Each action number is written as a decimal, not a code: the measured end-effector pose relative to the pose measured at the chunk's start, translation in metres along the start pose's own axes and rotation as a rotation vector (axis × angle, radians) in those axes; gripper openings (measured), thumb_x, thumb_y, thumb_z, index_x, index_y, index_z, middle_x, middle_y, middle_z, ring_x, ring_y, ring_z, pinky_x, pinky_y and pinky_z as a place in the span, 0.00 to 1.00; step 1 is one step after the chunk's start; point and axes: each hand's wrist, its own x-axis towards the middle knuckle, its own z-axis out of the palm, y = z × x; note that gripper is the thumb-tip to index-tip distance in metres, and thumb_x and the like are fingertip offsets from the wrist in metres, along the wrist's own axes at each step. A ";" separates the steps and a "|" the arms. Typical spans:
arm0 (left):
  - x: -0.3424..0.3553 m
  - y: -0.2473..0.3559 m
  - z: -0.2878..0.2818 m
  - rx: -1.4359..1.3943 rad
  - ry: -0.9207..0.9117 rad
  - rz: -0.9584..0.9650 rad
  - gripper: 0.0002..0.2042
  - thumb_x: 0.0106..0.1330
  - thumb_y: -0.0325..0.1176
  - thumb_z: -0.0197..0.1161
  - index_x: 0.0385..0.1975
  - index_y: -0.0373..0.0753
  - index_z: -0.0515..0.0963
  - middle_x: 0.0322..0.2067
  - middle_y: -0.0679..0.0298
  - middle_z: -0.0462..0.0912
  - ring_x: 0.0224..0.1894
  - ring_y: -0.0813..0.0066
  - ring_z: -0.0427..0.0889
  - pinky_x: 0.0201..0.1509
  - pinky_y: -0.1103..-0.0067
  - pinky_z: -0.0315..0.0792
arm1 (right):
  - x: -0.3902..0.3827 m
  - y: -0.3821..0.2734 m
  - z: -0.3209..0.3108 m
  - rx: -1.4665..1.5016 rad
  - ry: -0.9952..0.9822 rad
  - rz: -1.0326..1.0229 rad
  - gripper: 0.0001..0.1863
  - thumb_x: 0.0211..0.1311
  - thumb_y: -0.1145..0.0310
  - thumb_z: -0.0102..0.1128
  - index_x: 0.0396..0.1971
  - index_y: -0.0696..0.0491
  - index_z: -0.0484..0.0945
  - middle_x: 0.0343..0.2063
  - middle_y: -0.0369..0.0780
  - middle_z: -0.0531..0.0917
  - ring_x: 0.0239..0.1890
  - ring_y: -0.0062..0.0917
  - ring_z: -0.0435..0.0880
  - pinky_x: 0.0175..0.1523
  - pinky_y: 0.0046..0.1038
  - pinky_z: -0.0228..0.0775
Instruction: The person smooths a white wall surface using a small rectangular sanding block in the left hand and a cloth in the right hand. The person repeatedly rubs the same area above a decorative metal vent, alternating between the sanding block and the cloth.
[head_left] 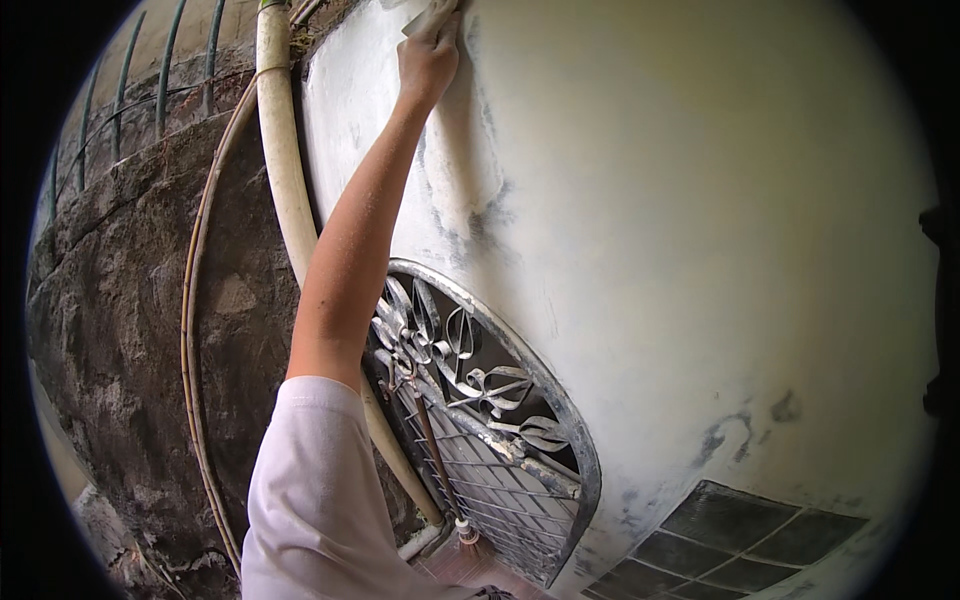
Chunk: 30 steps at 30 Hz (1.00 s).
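A flat, pale-grey tool (414,20), partly cut off by the upper rim, sits against the white wall (680,220) near its left edge. The left hand (428,65) has its fingers (448,28) closed around it, smeared whitish; the tool's full shape cannot be told. The right hand is out of view, so its fingers' state cannot be told.

Rightward, the wall spreads broad and smooth; below the hand runs a rough, grey-streaked patch (455,170). Just left of the forearm, a cream pipe (280,150) bounds the space, then a thin, jointed pole (190,300) and a coarse, dark stone wall (120,270) topped by green bars (165,70). Below are an arched metal grille (590,470) with leaf scrolls, a broom (468,535) and square dark tiles (730,520) with pale joints.
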 end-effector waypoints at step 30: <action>-0.127 0.046 -0.043 0.032 0.034 0.155 0.12 0.69 0.30 0.59 0.49 0.34 0.81 0.48 0.54 0.84 0.52 0.63 0.83 0.57 0.73 0.74 | -0.017 -0.001 0.006 0.001 0.084 0.000 0.15 0.53 0.67 0.72 0.37 0.60 0.82 0.31 0.40 0.86 0.33 0.22 0.82 0.41 0.26 0.74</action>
